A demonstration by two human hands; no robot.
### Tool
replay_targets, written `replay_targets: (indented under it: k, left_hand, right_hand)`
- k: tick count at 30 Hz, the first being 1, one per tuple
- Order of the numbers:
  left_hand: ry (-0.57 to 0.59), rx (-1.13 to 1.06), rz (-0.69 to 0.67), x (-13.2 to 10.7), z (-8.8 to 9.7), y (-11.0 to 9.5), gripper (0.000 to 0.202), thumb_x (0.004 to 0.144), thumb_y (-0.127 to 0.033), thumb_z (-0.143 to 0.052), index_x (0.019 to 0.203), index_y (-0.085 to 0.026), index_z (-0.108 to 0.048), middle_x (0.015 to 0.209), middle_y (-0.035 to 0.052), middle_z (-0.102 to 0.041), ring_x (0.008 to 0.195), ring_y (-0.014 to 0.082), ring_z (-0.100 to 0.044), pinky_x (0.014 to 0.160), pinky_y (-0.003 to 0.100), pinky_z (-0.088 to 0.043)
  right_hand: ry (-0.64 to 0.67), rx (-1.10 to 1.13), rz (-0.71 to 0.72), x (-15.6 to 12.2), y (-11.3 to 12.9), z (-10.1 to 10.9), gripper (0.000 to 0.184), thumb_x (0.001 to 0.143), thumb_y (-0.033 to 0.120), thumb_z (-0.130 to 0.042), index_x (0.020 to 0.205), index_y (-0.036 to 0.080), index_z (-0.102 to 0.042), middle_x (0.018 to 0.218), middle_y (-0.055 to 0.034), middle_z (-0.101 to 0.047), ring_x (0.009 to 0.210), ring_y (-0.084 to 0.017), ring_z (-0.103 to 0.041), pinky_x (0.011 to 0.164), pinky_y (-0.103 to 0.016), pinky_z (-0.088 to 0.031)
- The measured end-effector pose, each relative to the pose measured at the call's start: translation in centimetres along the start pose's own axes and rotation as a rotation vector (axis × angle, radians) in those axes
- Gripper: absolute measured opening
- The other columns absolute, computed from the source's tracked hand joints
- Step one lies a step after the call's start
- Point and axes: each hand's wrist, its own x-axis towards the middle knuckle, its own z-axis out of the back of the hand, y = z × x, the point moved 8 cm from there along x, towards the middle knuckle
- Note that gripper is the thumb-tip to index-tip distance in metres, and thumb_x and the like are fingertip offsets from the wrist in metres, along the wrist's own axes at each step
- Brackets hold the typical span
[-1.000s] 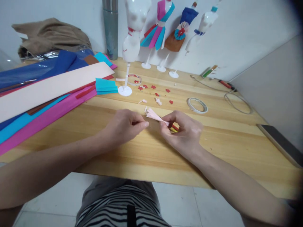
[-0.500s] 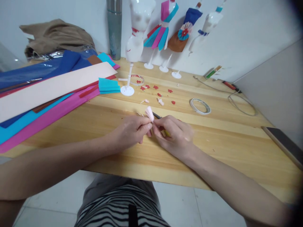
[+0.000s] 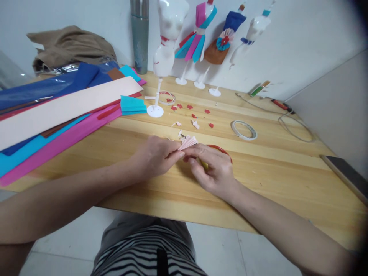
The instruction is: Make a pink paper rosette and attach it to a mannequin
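Note:
A small pleated strip of pale pink paper (image 3: pixel 188 142), spread like a fan, is held over the table in front of me. My left hand (image 3: pixel 156 157) pinches its gathered end between thumb and index finger. Against the lower edge of the fan are the fingertips of my right hand (image 3: pixel 214 168), curled in from the other side. Scissors with a red and yellow handle (image 3: pixel 220 148) lie under and behind my right hand, which hides most of them. Pink scraps (image 3: pixel 196 124) and small red paper flowers (image 3: pixel 189 107) are scattered just beyond.
A bare white mannequin (image 3: pixel 165 57) stands ahead, with dressed ones (image 3: pixel 222 42) behind it. Coloured paper strips (image 3: pixel 71 97) pile up at left near a bottle (image 3: pixel 140 42). A tape roll (image 3: pixel 243 130), a cable (image 3: pixel 293 132) and a phone (image 3: pixel 345 174) are at right.
The pink paper has tipped from upright toward the right and fanned wider. My right fingers have shifted along its base, and more of the scissors' red handle shows.

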Motion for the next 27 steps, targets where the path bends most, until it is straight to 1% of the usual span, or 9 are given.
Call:
replay_targets:
  k: [4,6,7,9,12,13,18,23,27]
  left_hand:
    - [0.025,0.137,-0.084,0.0,-0.3,-0.4,0.026,0.093,-0.017,-0.043,0.072,-0.016,-0.058,0.065,0.0029,-0.064,0.058,0.0124,-0.050,0.056,0.027,-0.028]
    - [0.085,0.208,-0.097,0.0,-0.8,-0.5,0.024,0.093,-0.015,-0.043,0.074,-0.015,-0.059,0.067,0.0038,-0.065,0.057,0.0128,-0.051,0.056,0.027,-0.027]
    - [0.122,0.250,-0.102,-0.1,-1.0,-0.5,0.024,0.093,-0.014,-0.043,0.074,-0.015,-0.058,0.066,0.0039,-0.065,0.056,0.0131,-0.051,0.055,0.028,-0.026]
    - [0.174,0.334,-0.123,-0.2,-1.3,-0.7,0.022,0.091,-0.013,-0.045,0.072,-0.015,-0.057,0.062,0.0035,-0.061,0.054,0.0134,-0.049,0.053,0.028,-0.024]
    - [0.145,0.439,-0.169,-0.3,-1.0,-1.3,0.022,0.091,-0.011,-0.045,0.073,-0.014,-0.057,0.061,0.0031,-0.059,0.053,0.0143,-0.048,0.050,0.028,-0.023]
    - [0.131,0.466,-0.192,-0.4,-0.8,-1.6,0.022,0.091,-0.010,-0.044,0.074,-0.014,-0.058,0.061,0.0030,-0.059,0.053,0.0146,-0.049,0.049,0.028,-0.023]
    - [0.139,0.567,-0.289,-0.8,-0.5,-2.6,0.022,0.091,-0.008,-0.042,0.075,-0.013,-0.057,0.063,0.0044,-0.060,0.053,0.0146,-0.053,0.045,0.025,-0.026]
    - [0.132,0.590,-0.332,-0.8,-0.7,-3.0,0.028,0.091,-0.005,-0.036,0.075,-0.013,-0.058,0.061,0.0062,-0.061,0.051,0.0150,-0.054,0.043,0.024,-0.028]
    - [0.079,0.593,-0.357,-0.9,-0.8,-3.1,0.031,0.091,-0.004,-0.032,0.080,-0.012,-0.061,0.061,0.0061,-0.060,0.052,0.0163,-0.055,0.043,0.026,-0.033]
  right_hand:
    - [0.022,-0.037,-0.041,-0.1,-0.5,0.0,0.015,0.085,0.011,-0.052,0.087,0.020,-0.064,0.071,-0.0016,-0.065,0.061,-0.014,-0.060,0.056,-0.028,-0.050]
    - [-0.002,-0.040,-0.133,-0.2,-1.4,0.3,0.008,0.084,0.016,-0.058,0.077,0.021,-0.058,0.064,0.0009,-0.059,0.056,-0.013,-0.055,0.053,-0.027,-0.047]
    - [-0.024,-0.022,-0.192,-0.3,-2.1,0.5,0.010,0.083,0.019,-0.062,0.076,0.021,-0.055,0.064,0.0018,-0.058,0.055,-0.012,-0.053,0.053,-0.027,-0.046]
    - [-0.047,0.060,-0.297,-0.6,-3.2,0.6,0.015,0.080,0.024,-0.069,0.087,0.022,-0.055,0.074,0.0011,-0.060,0.059,-0.012,-0.055,0.054,-0.026,-0.048]
    - [0.017,0.187,-0.358,-0.8,-4.0,-0.1,0.051,0.075,0.030,-0.075,0.120,0.023,-0.051,0.098,-0.0042,-0.063,0.070,-0.014,-0.060,0.058,-0.028,-0.052]
    - [0.045,0.206,-0.363,-0.8,-4.0,-0.4,0.055,0.075,0.031,-0.075,0.124,0.022,-0.050,0.101,-0.0054,-0.063,0.072,-0.015,-0.061,0.059,-0.029,-0.053]
    - [0.063,0.167,-0.342,-0.7,-3.4,-0.5,0.029,0.080,0.033,-0.072,0.103,0.020,-0.061,0.083,-0.0027,-0.065,0.064,-0.014,-0.059,0.057,-0.028,-0.050]
    - [0.012,0.110,-0.269,-0.6,-2.5,0.0,0.016,0.084,0.028,-0.068,0.098,0.020,-0.065,0.082,-0.0027,-0.069,0.064,-0.013,-0.060,0.057,-0.028,-0.051]
    - [-0.012,0.086,-0.288,-0.9,-2.9,0.1,0.011,0.085,0.028,-0.066,0.093,0.020,-0.067,0.077,-0.0019,-0.068,0.062,-0.014,-0.060,0.057,-0.029,-0.050]
